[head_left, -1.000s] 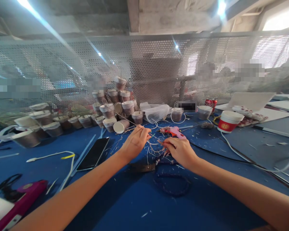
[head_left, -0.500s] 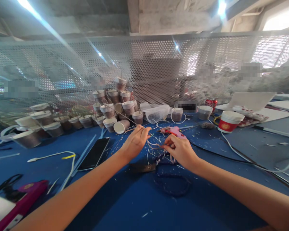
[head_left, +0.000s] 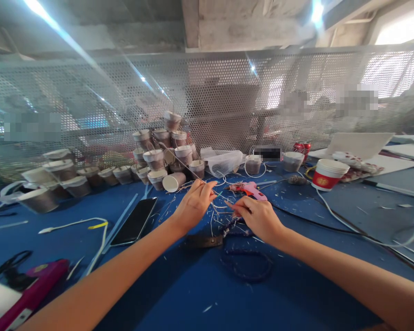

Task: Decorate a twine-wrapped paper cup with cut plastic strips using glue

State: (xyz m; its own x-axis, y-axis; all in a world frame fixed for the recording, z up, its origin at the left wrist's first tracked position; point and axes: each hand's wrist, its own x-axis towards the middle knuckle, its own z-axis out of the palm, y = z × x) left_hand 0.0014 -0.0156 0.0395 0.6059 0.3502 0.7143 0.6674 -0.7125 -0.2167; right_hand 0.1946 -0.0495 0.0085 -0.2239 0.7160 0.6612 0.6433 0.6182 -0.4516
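My left hand (head_left: 194,204) is closed in a pinch on a thin pale strand (head_left: 222,196), whose free part points toward my right hand. A thin cord (head_left: 179,161) runs from the back of this hand up toward the stacked cups. My right hand (head_left: 260,218) is closed, thumb and forefinger pressed together at the strand's far end; what they pinch is too small to make out. Below my hands lie scissors with a dark blade (head_left: 204,240) and blue wrapped handles (head_left: 248,265). A pink glue gun (head_left: 251,189) rests just behind my right hand.
Stacked paper cups (head_left: 154,159) with dark lower parts stand at the back left. A phone (head_left: 134,221) and a purple power strip (head_left: 37,287) lie left. White-and-red cups (head_left: 327,174), a red can (head_left: 301,149) and a black cable (head_left: 313,222) are right. Pale scraps litter the blue tabletop.
My right hand dipped slightly down and away from the strand, then came back up to its end with fingertips closed. My left hand has stayed nearly still.
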